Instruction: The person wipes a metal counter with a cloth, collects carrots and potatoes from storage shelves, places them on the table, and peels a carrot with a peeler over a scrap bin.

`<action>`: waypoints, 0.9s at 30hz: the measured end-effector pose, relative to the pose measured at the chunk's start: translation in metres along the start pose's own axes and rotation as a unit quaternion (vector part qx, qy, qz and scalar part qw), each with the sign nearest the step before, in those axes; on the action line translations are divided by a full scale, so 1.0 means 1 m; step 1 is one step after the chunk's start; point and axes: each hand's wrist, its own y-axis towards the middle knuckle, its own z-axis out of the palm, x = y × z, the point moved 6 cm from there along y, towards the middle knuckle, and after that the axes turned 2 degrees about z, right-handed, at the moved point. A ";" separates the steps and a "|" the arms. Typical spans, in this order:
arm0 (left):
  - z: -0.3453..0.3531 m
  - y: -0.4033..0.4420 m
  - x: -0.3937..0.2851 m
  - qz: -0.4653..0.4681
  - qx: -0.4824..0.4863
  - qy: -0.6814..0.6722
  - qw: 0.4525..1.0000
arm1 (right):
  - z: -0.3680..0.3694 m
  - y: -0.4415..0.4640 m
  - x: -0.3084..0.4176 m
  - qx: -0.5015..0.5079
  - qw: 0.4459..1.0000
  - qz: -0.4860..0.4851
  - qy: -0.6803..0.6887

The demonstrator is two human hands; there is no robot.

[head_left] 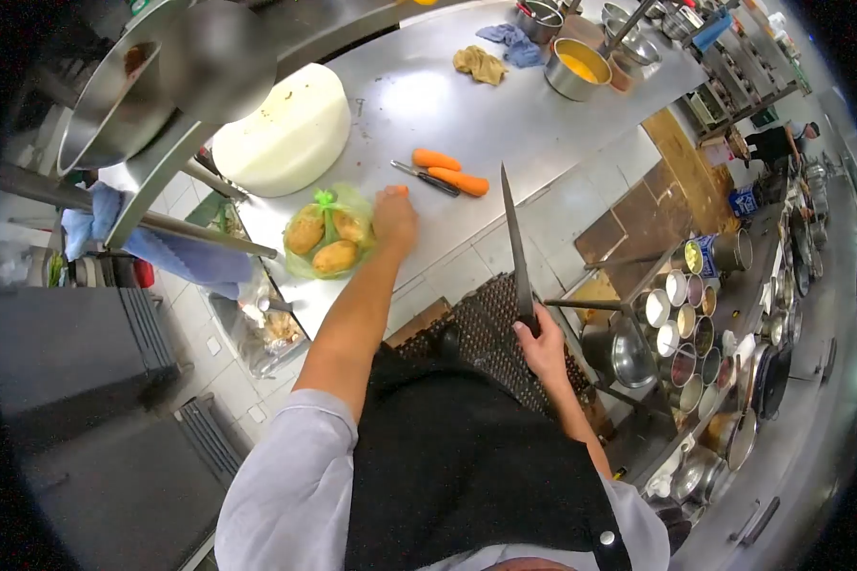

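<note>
My right hand (543,350) is wrapped round the black handle of a long kitchen knife (515,233), its blade pointing away from me past the table's edge. On the steel table my left hand (395,226) is closed, with the orange end of a carrot (403,189) showing at its fingertips; the rest of that piece is hidden. Close to its left lies a tied green plastic bag of potatoes (331,236). Two peeled carrots, a farther one (436,160) and a nearer one (459,181), lie to its right beside a small black-handled peeling tool (426,178).
A thick white round chopping block (290,133) lies at the table's left. Farther back are a tan cloth (480,65), a blue cloth (514,45) and a metal pot of yellow liquid (578,68). Seasoning containers (684,319) crowd the right-hand counter. Another person (776,143) stands far right.
</note>
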 end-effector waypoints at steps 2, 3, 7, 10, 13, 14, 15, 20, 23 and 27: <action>-0.025 -0.015 -0.017 -0.005 0.045 -0.058 0.997 | -0.004 0.001 -0.022 -0.044 0.999 -0.019 0.003; -0.044 -0.029 -0.030 -0.001 0.037 -0.104 0.994 | -0.008 0.004 -0.039 -0.007 0.995 0.046 -0.085; -0.114 -0.106 -0.049 0.029 -0.036 -0.366 0.929 | -0.009 -0.004 -0.057 -0.081 0.968 0.039 -0.235; -0.145 -0.170 -0.012 -0.024 0.057 -0.396 0.916 | 0.025 -0.011 -0.011 -0.011 0.983 -0.049 -0.177; -0.204 -0.229 0.019 -0.074 0.074 -0.348 0.932 | 0.099 -0.012 0.045 0.050 0.964 -0.137 -0.221; -0.213 -0.245 0.041 -0.070 0.042 -0.346 0.935 | 0.129 -0.025 0.083 0.087 0.955 -0.174 -0.226; -0.216 -0.262 0.067 -0.065 0.010 -0.343 0.937 | 0.160 -0.044 0.119 0.125 0.943 -0.210 -0.228; -0.298 -0.334 0.144 -0.012 -0.120 -0.285 0.951 | 0.319 -0.124 0.195 0.221 0.875 -0.339 -0.265; -0.309 -0.371 0.216 -0.079 -0.098 -0.258 0.958 | 0.384 -0.167 0.219 0.248 0.858 -0.353 -0.280; -0.342 -0.408 0.258 -0.092 -0.174 -0.266 0.944 | 0.439 -0.204 0.220 0.275 0.833 -0.346 -0.333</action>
